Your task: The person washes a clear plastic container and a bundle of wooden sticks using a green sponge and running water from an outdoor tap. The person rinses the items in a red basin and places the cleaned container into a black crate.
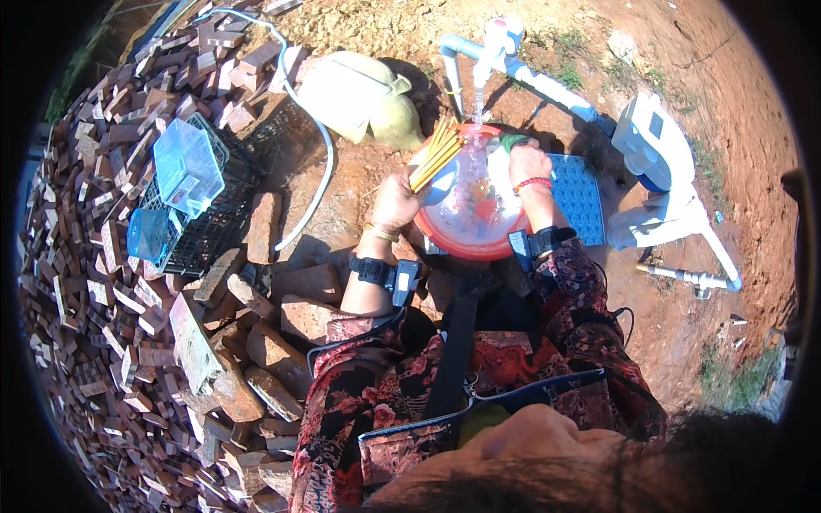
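Note:
My left hand (396,197) grips a bundle of yellowish chopsticks (439,155), held slanting over the left side of a red plastic basin (489,252). My right hand (531,168) is closed around a green item (513,140), perhaps a scouring cloth, at the basin's right side. Water (479,108) runs from a white tap (500,42) into the basin, where the surface looks foamy. A pale bowl-like dish (444,186) shows beside my left hand. Glare and bubbles hide what else lies in the water.
A blue patterned plastic mat (580,200) lies right of the basin. White water pipes (558,90) and a wrapped meter box (654,141) stand beyond. Leftward are a tied sack (349,93), a hose (326,170), a black crate (205,237) with a clear container (187,168), and piled bricks (122,295).

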{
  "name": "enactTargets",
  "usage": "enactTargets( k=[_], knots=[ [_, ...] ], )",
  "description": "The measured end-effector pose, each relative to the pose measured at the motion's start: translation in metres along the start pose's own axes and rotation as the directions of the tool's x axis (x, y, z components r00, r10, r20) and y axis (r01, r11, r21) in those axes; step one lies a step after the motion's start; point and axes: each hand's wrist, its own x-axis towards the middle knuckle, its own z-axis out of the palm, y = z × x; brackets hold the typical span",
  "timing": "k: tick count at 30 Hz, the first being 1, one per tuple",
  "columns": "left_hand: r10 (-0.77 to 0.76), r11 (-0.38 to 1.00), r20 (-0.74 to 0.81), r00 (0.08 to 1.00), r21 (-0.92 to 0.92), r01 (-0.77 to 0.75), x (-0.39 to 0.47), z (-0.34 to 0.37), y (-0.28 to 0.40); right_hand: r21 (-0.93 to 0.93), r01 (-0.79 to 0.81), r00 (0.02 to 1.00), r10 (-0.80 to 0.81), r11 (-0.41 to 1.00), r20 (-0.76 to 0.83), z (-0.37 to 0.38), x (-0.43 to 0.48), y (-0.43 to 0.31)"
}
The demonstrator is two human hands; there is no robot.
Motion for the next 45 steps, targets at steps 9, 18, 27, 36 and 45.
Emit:
enactTargets(
  k=[9,18,27,36,45],
  knots=[
    [0.304,0.871,0.183,0.935,0.344,-0.351,-0.007,0.024,0.028,0.241,-0.012,0.946,-0.067,0.970,0.316,-0.018,0.021,0.038],
    [0.204,0.787,0.364,0.909,0.491,-0.373,-0.014,0.038,0.019,0.417,-0.209,0.978,0.200,0.885,0.064,-0.034,0.028,0.067],
    [0.254,0.722,0.434,0.864,0.509,-0.468,-0.019,0.048,0.021,0.482,-0.300,0.938,0.164,0.823,0.304,-0.020,0.036,0.060],
    [0.283,0.825,0.336,0.898,0.392,-0.407,-0.018,0.035,0.025,0.366,-0.371,0.924,0.303,0.853,0.231,-0.016,0.031,0.072],
    [-0.140,0.766,0.164,0.977,-0.607,0.212,-0.012,0.032,0.004,0.256,-0.276,0.916,0.172,0.926,0.362,0.017,0.017,0.052]
  ],
)
